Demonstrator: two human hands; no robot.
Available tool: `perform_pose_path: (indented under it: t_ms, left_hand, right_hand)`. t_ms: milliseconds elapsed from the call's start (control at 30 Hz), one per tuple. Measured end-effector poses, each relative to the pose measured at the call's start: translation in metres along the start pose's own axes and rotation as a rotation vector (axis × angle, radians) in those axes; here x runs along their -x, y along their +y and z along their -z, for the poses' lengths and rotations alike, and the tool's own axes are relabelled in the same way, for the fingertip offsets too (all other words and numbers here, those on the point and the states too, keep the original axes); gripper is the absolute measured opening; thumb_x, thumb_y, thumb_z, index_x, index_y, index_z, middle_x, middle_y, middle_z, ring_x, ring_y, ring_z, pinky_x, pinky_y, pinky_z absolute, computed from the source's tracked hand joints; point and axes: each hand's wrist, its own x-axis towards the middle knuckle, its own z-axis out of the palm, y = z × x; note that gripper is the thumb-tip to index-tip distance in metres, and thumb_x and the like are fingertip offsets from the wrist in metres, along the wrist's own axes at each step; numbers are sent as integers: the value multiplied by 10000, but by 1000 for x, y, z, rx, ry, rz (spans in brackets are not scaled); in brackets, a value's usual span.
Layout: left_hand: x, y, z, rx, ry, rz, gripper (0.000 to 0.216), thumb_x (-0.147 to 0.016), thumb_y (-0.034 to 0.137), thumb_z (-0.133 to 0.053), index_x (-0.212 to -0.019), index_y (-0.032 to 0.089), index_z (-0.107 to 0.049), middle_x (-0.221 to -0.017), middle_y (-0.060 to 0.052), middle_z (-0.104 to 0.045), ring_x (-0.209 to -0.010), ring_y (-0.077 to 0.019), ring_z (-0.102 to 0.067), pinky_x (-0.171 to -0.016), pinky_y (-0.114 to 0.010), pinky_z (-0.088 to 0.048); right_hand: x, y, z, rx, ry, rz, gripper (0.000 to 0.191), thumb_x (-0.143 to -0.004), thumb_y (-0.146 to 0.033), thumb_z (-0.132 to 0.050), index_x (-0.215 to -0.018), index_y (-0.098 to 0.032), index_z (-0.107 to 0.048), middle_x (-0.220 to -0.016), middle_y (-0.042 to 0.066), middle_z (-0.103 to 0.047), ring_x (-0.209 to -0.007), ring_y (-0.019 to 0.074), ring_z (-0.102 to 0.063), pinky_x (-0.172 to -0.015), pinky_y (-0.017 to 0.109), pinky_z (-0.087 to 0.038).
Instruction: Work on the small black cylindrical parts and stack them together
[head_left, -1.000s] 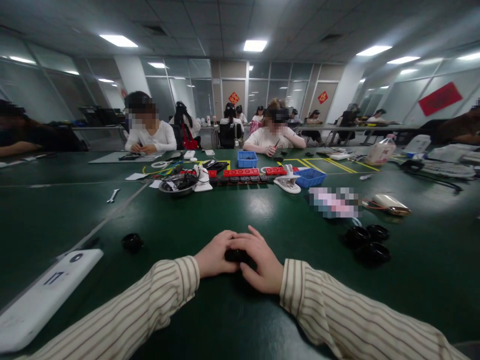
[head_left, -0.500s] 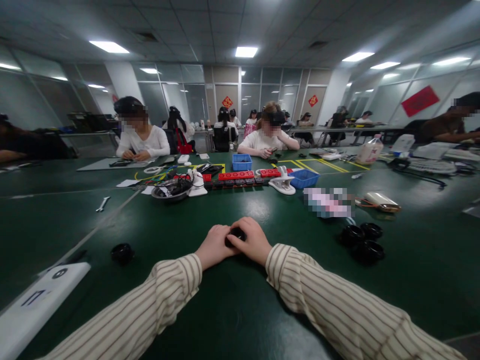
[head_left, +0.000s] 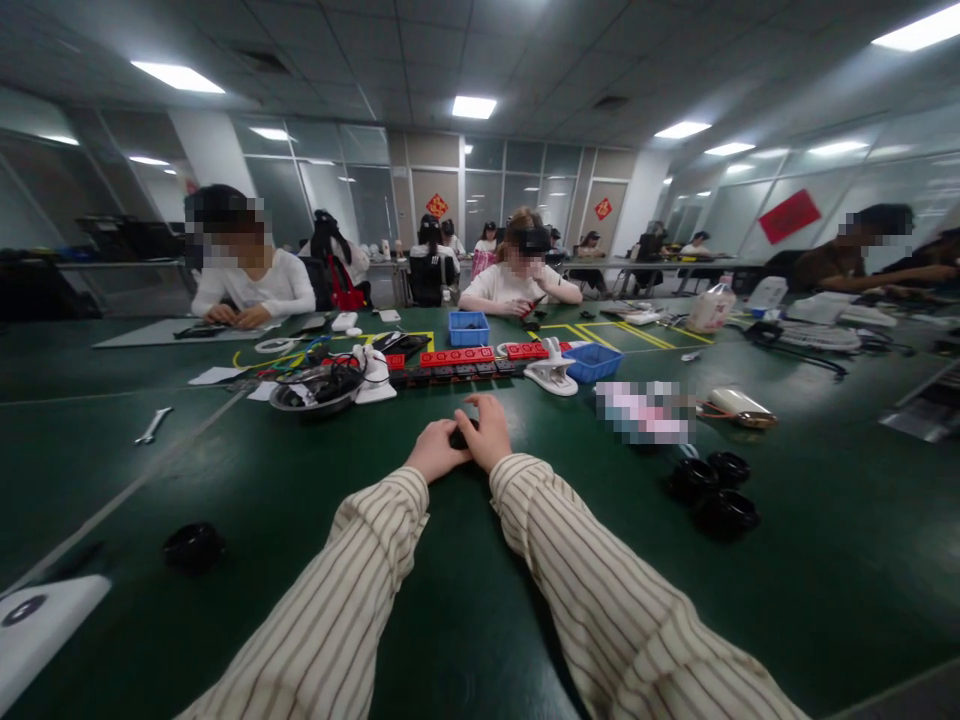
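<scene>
"Where is the black piece (head_left: 462,437)?"

"Between the left hand (head_left: 435,451) and the right hand (head_left: 487,430), out ahead of the person over the green desk (head_left: 457,600). The hands hide most of it, so whether it touches the desk cannot be told."

"And the fingers?"

"Curled around it from both sides, the right thumb lying across towards the left hand. How firmly they press does not show."

"What stands in the way farther on?"

"A row of red power strips (head_left: 457,357) crosses the desk beyond the hands. A white stand (head_left: 373,378) and a white clip (head_left: 553,372) stand before it, with a metal bowl (head_left: 315,406) of dark cables beside the stand. One blue basket (head_left: 469,328) sits behind the strips, another near the clip."

"Nearer the sleeves?"

"Three black cups (head_left: 694,480) huddle on the right, near a blurred pink packet (head_left: 645,412). On the left, a lone black cup (head_left: 193,547) sits well apart, with a wrench (head_left: 154,426) farther off and a white case (head_left: 52,630) cut by the view's edge."
</scene>
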Motion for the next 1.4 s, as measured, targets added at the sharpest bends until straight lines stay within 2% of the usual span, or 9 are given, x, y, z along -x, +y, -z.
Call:
perform_pose_path:
  t_ms: [133, 267, 533, 700, 833, 933, 1067, 1233, 1400]
  left_hand:
    - [5, -1, 1, -81, 60, 96, 496, -610, 410, -704, -1003, 132, -586, -965, -113, -587, -947, -305, -528, -825, -384, -415]
    - [11, -5, 6, -101, 49, 83, 389, -664, 437, -660, -925, 150, -622, -948, -93, -586, -943, -275, -531, -835, -351, -411]
    - [13, 3, 5, -153, 69, 101, 434, -630, 442, -676, -951, 160, -600, -917, -87, -594, -907, -281, -551, -793, -348, -419]
    - [10, 0, 3, -162, 36, 65, 353, -651, 331, -663, -950, 154, -602, -953, -87, -592, -924, -267, -549, -812, -330, -421]
    - [7, -9, 7, -111, -37, -30, 320, -627, 255, -677, -927, 155, -624, -1008, -75, -599, -943, -242, -552, -834, -290, -424]
    - [6, -11, 8, -80, -40, -53, 414, -609, 290, -698, -987, 155, -598, -1032, -74, -595, -956, -249, -547, -852, -304, -418]
    - [8, -3, 6, -48, 31, -9, 572, -617, 350, -686, -1121, 166, -489, -1059, -69, -578, -982, -241, -540, -856, -316, -412]
    - [12, 7, 4, -33, 68, 69, 442, -641, 346, -654, -1016, 163, -509, -989, -76, -605, -950, -260, -564, -823, -348, -414]
    - [11, 5, 5, 19, 27, 99, 320, -645, 333, -659, -906, 171, -572, -882, -58, -640, -857, -258, -602, -757, -328, -435]
  right_hand:
    - [-3, 2, -3, 42, -24, -29, 282, -779, -426, -545, -868, -159, -546, -869, 60, -530, -842, 198, -500, -747, 318, -392]
    - [-1, 2, 1, 59, -85, 14, 263, -748, -439, -597, -743, -176, -586, -774, 39, -566, -782, 182, -498, -702, 293, -390]
    - [-1, -1, 6, 11, -161, 86, 244, -763, -418, -594, -832, -194, -659, -839, 48, -659, -818, 205, -494, -763, 335, -383]
    - [6, -6, 9, -77, -209, 118, 178, -772, -199, -548, -923, -165, -636, -907, 52, -634, -837, 180, -538, -803, 324, -407]
    - [13, -7, 12, -136, -233, 149, 344, -715, -91, -521, -1047, -166, -573, -1049, 50, -574, -974, 158, -524, -881, 276, -395]
    - [15, -6, 10, -132, -203, 113, 416, -738, -189, -546, -1147, -139, -488, -1123, 88, -538, -1031, 194, -496, -917, 324, -374]
    - [12, -2, 7, -99, -159, 44, 426, -753, -356, -569, -1108, -134, -490, -1059, 102, -546, -976, 224, -507, -870, 370, -387]
    - [9, 2, 5, -70, -124, -11, 346, -702, -419, -628, -913, -156, -553, -863, 56, -539, -825, 202, -517, -761, 349, -415]
    - [6, 4, 6, -95, -142, 28, 206, -705, -339, -642, -829, -181, -593, -835, 36, -558, -824, 185, -509, -771, 328, -407]
